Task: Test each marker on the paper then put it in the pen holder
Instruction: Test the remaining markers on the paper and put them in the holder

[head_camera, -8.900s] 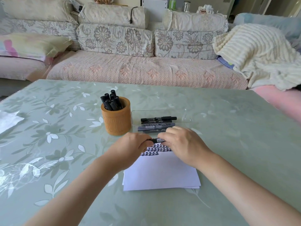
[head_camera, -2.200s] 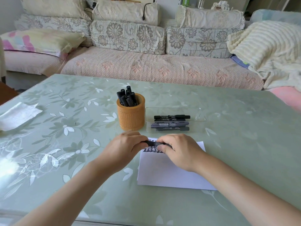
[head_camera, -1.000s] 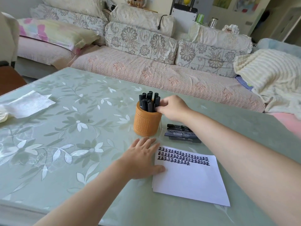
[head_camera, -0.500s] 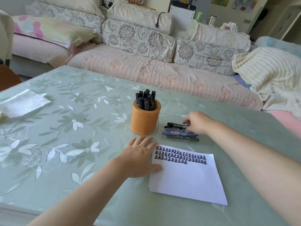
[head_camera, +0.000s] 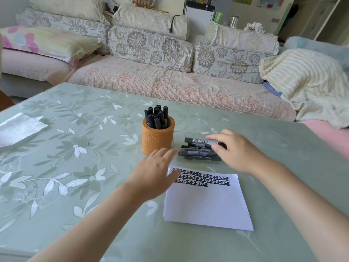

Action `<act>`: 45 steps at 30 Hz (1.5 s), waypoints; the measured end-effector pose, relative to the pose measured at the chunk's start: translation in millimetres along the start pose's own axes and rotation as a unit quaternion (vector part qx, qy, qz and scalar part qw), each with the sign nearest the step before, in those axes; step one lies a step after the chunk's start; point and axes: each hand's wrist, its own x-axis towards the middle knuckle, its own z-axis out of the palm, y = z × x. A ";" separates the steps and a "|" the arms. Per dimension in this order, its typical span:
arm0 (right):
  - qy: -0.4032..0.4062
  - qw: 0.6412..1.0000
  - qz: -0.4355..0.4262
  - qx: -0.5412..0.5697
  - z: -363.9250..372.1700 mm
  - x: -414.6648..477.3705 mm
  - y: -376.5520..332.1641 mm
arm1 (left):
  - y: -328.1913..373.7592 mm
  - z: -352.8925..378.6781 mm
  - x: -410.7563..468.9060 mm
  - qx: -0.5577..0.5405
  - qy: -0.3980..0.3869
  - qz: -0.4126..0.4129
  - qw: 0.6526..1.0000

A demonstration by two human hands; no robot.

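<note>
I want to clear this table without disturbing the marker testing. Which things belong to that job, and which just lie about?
Job: paper, pen holder, clear tray of markers, the marker pinched by the right hand, left hand at the paper's edge.
Lying about: white tissue, far left; blanket on the sofa.

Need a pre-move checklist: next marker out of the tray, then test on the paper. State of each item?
1. Marker gripped: ok. The right hand pinches the right end of the far marker in the clear tray.
2. Cap off: cannot tell, too blurred.
3. Paper steadied: cannot tell. The left hand is open at the top-left corner of the paper; contact is unclear.
4. Blank space to write: ok, the sheet is bare below the rows of marks.
5. Pen holder upright, just left of the tray: ok.
</note>
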 end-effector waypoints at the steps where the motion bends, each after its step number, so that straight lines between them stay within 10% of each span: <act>1: 0.008 0.999 0.005 0.033 1.3 -11.5 -0.5 | 3.4 -1.7 1.3 -0.010 0.027 0.006 1.000; 7: 0.012 0.967 0.075 0.243 16.2 -52.9 -2.6 | 27.8 0.4 4.8 -0.026 0.082 0.068 0.994; 16: 0.055 0.801 0.128 0.582 32.5 -45.3 -10.7 | 56.3 13.9 12.0 -0.041 0.054 0.088 0.994; 27: -0.072 0.973 0.074 0.204 35.9 -43.8 12.3 | 45.8 5.5 25.4 -0.065 0.115 0.074 0.988; 38: -0.105 0.984 -0.037 0.138 33.7 -48.9 11.5 | 38.9 9.7 21.8 -0.003 0.029 0.162 0.986; 45: 0.068 0.981 -0.177 -0.033 39.0 -44.6 14.6 | 33.1 1.2 26.6 -0.014 -0.012 0.123 0.992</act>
